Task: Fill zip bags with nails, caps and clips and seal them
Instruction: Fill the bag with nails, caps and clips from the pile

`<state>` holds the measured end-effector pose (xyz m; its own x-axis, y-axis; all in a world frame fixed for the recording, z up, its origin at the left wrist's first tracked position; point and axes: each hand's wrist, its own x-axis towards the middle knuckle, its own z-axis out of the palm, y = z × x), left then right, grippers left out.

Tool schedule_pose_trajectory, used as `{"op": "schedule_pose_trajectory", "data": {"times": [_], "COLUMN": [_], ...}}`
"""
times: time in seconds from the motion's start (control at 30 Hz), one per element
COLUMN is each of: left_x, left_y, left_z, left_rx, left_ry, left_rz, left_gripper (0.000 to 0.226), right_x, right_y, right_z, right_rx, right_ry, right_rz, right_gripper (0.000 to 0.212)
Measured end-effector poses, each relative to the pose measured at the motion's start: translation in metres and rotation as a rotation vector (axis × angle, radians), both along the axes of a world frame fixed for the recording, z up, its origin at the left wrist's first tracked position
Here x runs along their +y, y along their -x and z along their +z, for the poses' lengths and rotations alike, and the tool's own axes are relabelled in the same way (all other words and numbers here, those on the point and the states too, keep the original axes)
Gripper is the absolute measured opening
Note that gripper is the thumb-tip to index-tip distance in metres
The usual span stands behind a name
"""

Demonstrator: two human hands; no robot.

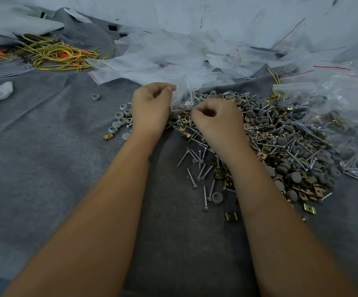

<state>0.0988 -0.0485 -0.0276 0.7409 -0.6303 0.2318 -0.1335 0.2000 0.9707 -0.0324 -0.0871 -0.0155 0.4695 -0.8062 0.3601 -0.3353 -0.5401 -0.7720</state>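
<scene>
Currently, step in hand: a clear zip bag [182, 94] is held up at the near edge of the hardware heap, so the filling stage is judged to be under way.
Left hand: the left hand [152, 108] is curled, with the bag's plastic pinched between thumb and fingertips at its upper left side.
Right hand: the right hand [216, 118] is curled just beside the bag's mouth; something small seems to be pinched in it, but what cannot be told.
Supplies: nails, grey caps and brass clips are mixed in a heap [281, 142] on the grey cloth-covered worktop [45, 168], under and right of the hands; a few caps [119, 120] are lying left of the left hand.
Spare bags: a pile of empty bags [173, 54] is seen behind the hands.
Next move: the mouth is judged to need holding open while pieces are dropped in, after which the seal is to be pressed along its length.
</scene>
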Motion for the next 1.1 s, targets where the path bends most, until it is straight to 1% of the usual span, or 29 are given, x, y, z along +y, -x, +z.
{"op": "schedule_pose_trajectory", "data": {"times": [0.1,0.13,0.2,0.27,0.33,0.43,0.53,0.6,0.67,0.73,0.77,0.83,0.87,0.97,1.1], "left_x": [0.0,0.0,0.001,0.003,0.004,0.004,0.005,0.005,0.003,-0.001,-0.002,-0.001,-0.001,-0.002,0.0], "left_y": [-0.003,-0.004,-0.005,-0.005,-0.005,-0.003,0.0,0.0,-0.001,-0.002,-0.002,-0.001,-0.001,-0.001,0.001], "left_z": [0.003,0.004,0.006,0.007,0.006,0.007,0.007,0.003,-0.002,-0.007,-0.008,-0.009,-0.008,-0.006,-0.005], "left_rx": [0.137,0.204,0.317,0.331,0.27,0.071,-0.17,-0.332,-0.441,-0.503,-0.518,-0.502,-0.468,-0.33,-0.235], "left_ry": [0.03,0.049,0.087,0.089,0.063,0.04,0.138,0.14,0.036,-0.111,-0.166,-0.211,-0.213,-0.178,-0.121], "left_rz": [-0.029,-0.046,-0.083,-0.08,-0.05,0.051,0.213,0.279,0.247,0.151,0.113,0.079,0.076,0.082,0.062], "left_gripper": [0.019,0.018,0.018,0.018,0.017,0.02,0.021,0.022,0.026,0.026,0.025,0.023,0.023,0.021,0.014], "right_x": [0.0,0.0,-0.001,-0.001,0.001,-0.001,-0.003,-0.006,-0.008,-0.01,-0.01,-0.01,-0.01,-0.011,-0.013], "right_y": [-0.003,-0.004,-0.004,-0.004,-0.004,-0.002,-0.001,0.001,0.004,0.006,0.006,0.004,0.003,0.001,0.003], "right_z": [-0.002,-0.003,-0.005,-0.005,-0.005,-0.006,-0.006,-0.005,-0.003,-0.001,0.0,-0.003,-0.005,-0.007,-0.006], "right_rx": [-0.051,-0.07,-0.094,-0.1,-0.082,-0.006,0.058,0.124,0.223,0.349,0.455,0.673,0.719,0.661,0.606], "right_ry": [0.025,0.039,0.112,0.225,0.335,0.408,0.315,0.257,0.187,0.129,0.14,0.206,0.231,0.265,0.278], "right_rz": [0.057,0.062,0.063,0.057,0.058,0.085,0.029,-0.048,-0.074,-0.029,-0.002,0.032,0.032,-0.014,-0.025], "right_gripper": [0.003,0.005,0.018,0.024,0.024,0.026,0.034,0.032,0.03,0.023,0.02,0.024,0.028,0.023,0.005]}}
